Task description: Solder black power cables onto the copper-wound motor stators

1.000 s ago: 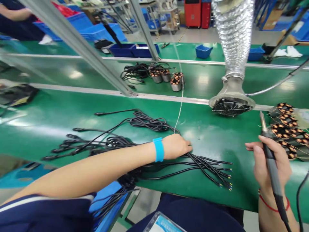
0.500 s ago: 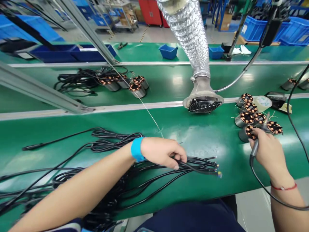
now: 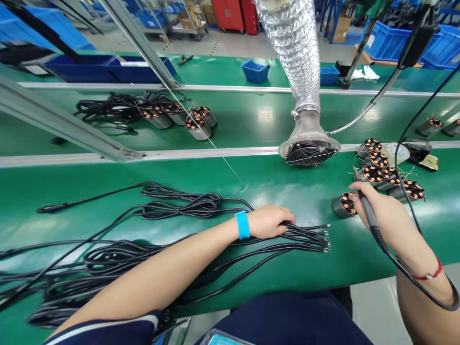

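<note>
- Cables (image 3: 301,232), black with stripped ends, lie on a green workbench (image 3: 359,251).
- Left hand (image 3: 270,222) lies over them, its grip unclear.
- Right hand (image 3: 390,215) clasps a soldering iron (image 3: 369,211), fingertips at a copper-wound stator (image 3: 340,206).

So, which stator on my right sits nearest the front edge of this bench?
The leftmost stator, beside the right hand; the other stators there all sit farther back and farther right.

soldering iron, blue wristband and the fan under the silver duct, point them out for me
soldering iron (image 3: 369,212): head view, on its grey handle
blue wristband (image 3: 242,225): head view, middle of the band
fan (image 3: 310,154): head view, on its grille
</note>
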The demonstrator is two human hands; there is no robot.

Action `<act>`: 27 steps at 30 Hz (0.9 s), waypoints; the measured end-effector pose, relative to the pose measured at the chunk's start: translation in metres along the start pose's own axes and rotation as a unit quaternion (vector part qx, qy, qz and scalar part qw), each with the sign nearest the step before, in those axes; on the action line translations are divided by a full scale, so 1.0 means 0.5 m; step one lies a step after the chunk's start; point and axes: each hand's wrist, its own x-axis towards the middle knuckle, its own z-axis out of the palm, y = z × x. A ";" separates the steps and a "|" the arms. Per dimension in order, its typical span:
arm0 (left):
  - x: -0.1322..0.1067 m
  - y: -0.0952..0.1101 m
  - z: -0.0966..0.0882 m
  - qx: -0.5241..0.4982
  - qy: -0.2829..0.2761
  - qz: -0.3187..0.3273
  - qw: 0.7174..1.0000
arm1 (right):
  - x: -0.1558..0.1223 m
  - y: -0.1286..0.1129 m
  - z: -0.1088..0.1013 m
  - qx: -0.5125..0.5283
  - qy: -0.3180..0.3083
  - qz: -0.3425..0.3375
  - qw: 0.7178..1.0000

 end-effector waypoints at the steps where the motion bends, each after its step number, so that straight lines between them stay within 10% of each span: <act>1: 0.001 0.000 0.002 -0.012 0.016 -0.009 1.000 | 0.002 0.005 -0.002 0.022 0.008 -0.023 0.999; 7: 0.010 -0.003 -0.015 -0.224 0.180 -0.178 0.941 | -0.019 0.079 0.024 0.081 -0.044 -0.048 0.995; 12: 0.021 0.009 -0.021 -0.414 0.141 -0.205 0.876 | -0.030 0.116 0.051 0.242 -0.120 -0.046 0.962; 18: 0.019 0.013 -0.018 -0.624 0.118 -0.150 0.757 | -0.020 0.066 0.089 0.222 -0.037 -0.053 0.973; 23: 0.026 0.021 -0.036 -0.606 0.189 -0.149 0.758 | -0.013 -0.039 0.119 0.101 0.053 -0.083 0.990; 27: 0.042 0.040 -0.054 -0.482 0.199 -0.153 0.840 | -0.008 -0.075 0.129 0.072 0.087 -0.101 0.989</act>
